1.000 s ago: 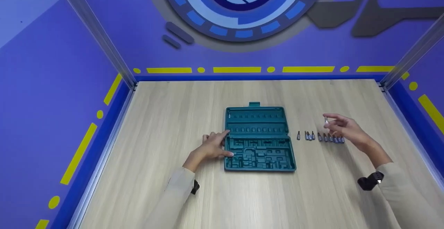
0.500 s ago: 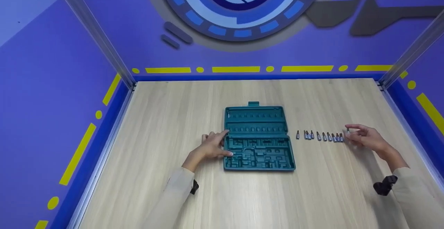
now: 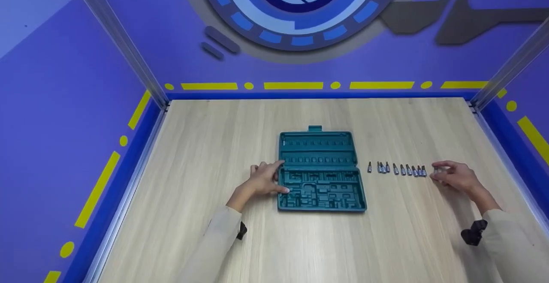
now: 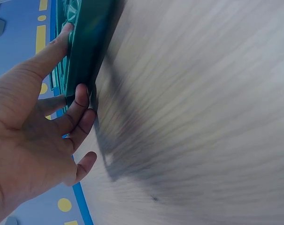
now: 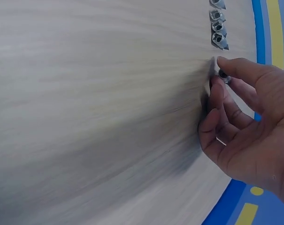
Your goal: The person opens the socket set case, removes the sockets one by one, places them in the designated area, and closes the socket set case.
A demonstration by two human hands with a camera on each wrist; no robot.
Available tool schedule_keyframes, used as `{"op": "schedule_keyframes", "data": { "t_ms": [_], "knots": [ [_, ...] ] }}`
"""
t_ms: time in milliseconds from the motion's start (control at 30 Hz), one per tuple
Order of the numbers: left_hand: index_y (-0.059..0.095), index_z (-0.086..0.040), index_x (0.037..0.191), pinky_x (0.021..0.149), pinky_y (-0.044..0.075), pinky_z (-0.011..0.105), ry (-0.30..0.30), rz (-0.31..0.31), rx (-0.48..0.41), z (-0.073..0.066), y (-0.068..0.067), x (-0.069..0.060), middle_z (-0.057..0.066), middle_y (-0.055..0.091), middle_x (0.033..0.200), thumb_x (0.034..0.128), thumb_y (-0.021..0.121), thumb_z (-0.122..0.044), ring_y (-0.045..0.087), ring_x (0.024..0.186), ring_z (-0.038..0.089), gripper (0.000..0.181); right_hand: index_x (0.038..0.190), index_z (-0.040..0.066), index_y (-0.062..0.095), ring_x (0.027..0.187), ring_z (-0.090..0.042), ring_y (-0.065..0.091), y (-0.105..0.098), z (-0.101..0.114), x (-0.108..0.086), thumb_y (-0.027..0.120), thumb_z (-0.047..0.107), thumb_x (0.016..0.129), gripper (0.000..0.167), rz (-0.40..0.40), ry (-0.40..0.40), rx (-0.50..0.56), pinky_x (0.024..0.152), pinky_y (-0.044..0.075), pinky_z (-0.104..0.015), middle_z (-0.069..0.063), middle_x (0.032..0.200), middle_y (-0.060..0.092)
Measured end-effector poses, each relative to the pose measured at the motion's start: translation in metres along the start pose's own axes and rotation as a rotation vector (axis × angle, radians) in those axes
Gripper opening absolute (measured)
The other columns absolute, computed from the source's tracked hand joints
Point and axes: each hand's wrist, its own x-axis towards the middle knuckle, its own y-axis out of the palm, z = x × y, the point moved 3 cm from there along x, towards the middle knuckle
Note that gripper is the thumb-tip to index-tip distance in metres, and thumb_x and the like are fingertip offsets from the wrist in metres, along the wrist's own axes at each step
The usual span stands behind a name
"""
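A dark green plastic tool case point(image 3: 317, 150) lies opened flat on the wooden table, its moulded recesses facing up. My left hand point(image 3: 262, 183) holds the case's left side near the hinge, thumb on the rim of the near half and fingers against the edge. To the right of the case, several small metal bit sockets point(image 3: 408, 170) stand in a rough row. At the right end of that row, my right hand point(image 3: 458, 177) pinches another bit socket point(image 5: 224, 76) between thumb and fingers, low at the tabletop. The fingers partly hide it.
The wooden table point(image 3: 214, 137) is bounded by purple-blue panels point(image 3: 180, 60) with yellow markings at the back and both sides. Metal frame posts point(image 3: 124, 43) rise at the back corners. A gap separates the case from the nearest bit socket.
My right hand has moved right and down with the pinched bit socket, from above the row to its right end at the table. The left hand and case have stayed put.
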Motion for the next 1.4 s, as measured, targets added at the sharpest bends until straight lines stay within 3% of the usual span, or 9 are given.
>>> {"op": "schedule_keyframes", "data": {
  "t_ms": [533, 733, 1000, 1400],
  "knots": [
    [0.036, -0.016, 0.159, 0.102, 0.022, 0.047, 0.006, -0.003, 0.017, 0.0, 0.0001, -0.0015, 0.003, 0.059, 0.101, 0.082, 0.085, -0.042, 0.04, 0.097, 0.019, 0.095, 0.135, -0.012, 0.054, 0.062, -0.003, 0.057, 0.0054, 0.0008, 0.0012, 0.069, 0.014, 0.095, 0.05, -0.051, -0.079, -0.153, 0.059, 0.045, -0.022, -0.009, 0.086, 0.073],
    [0.037, -0.014, 0.158, 0.099, 0.022, 0.047, 0.015, -0.017, 0.011, -0.0004, 0.0004, -0.0016, 0.004, 0.06, 0.1, 0.0816, 0.086, -0.04, 0.041, 0.094, 0.018, 0.094, 0.135, -0.014, 0.054, 0.059, -0.003, 0.055, 0.0055, 0.0005, -0.0005, 0.069, 0.014, 0.096, 0.05, -0.059, -0.117, -0.144, 0.057, 0.043, -0.023, -0.011, 0.083, 0.073],
    [0.038, -0.014, 0.158, 0.101, 0.023, 0.048, 0.016, -0.018, 0.015, -0.0008, -0.0005, -0.002, 0.004, 0.06, 0.098, 0.0819, 0.086, -0.04, 0.041, 0.094, 0.018, 0.094, 0.135, -0.013, 0.056, 0.059, -0.003, 0.054, 0.0052, -0.0007, 0.0005, 0.07, 0.012, 0.095, 0.049, -0.055, -0.124, -0.143, 0.059, 0.043, -0.022, -0.003, 0.078, 0.07],
    [0.037, -0.015, 0.158, 0.101, 0.022, 0.046, 0.0, -0.013, -0.001, -0.0002, 0.0005, -0.0014, 0.002, 0.057, 0.096, 0.082, 0.085, -0.041, 0.04, 0.093, 0.018, 0.094, 0.134, -0.013, 0.057, 0.064, 0.004, 0.052, 0.0044, -0.0003, -0.0049, 0.072, 0.015, 0.094, 0.051, -0.081, -0.129, -0.165, 0.063, 0.041, -0.019, -0.009, 0.084, 0.072]
  ]
}}
